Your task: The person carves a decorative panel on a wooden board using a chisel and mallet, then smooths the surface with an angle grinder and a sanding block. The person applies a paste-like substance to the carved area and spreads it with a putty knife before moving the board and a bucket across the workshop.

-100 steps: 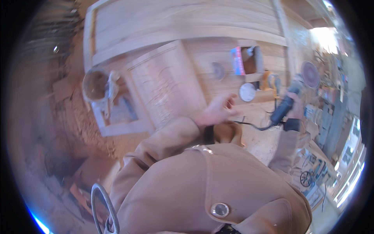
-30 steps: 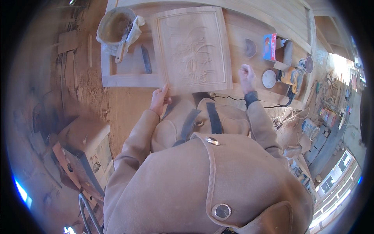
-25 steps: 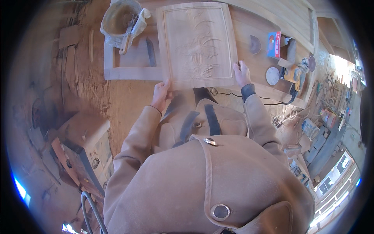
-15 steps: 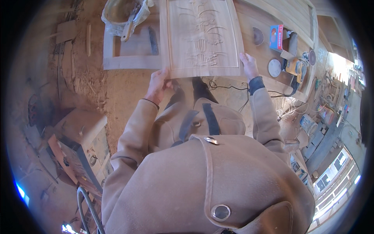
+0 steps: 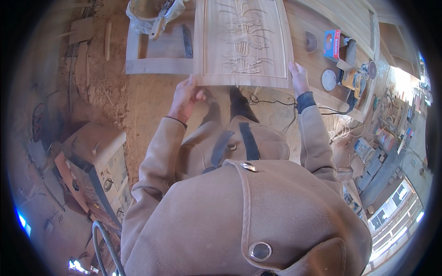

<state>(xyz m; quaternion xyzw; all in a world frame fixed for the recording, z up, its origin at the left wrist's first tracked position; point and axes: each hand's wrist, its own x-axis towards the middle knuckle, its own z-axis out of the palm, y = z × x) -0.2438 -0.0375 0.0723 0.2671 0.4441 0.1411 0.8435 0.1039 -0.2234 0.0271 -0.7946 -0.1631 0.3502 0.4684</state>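
Note:
A pale wooden panel (image 5: 244, 48) with a plant design carved in relief lies in front of me, its far end cut off by the top of the view. My left hand (image 5: 185, 99) is closed on its near left corner, thumb and fingers at the edge. On the right side edge, close to the near corner, my right hand (image 5: 299, 78) grips the panel, with part of the fingers hidden behind it. To the left of the panel, a wooden frame (image 5: 159, 66) carries a plastic-wrapped bowl (image 5: 146, 8) and a wooden-handled brush (image 5: 156, 28).
On the workbench to the right are a yellow power sander (image 5: 351, 80), a white disc (image 5: 328, 80), a dark sanding disc (image 5: 311, 42) and a red-and-blue box (image 5: 332, 43). A black cord (image 5: 276, 103) trails below the panel. A wooden cabinet (image 5: 94, 145) stands at left.
The panel has shifted slightly away from me and to the right in view, with both hands still on it. The bench and the frame have shifted in view too.

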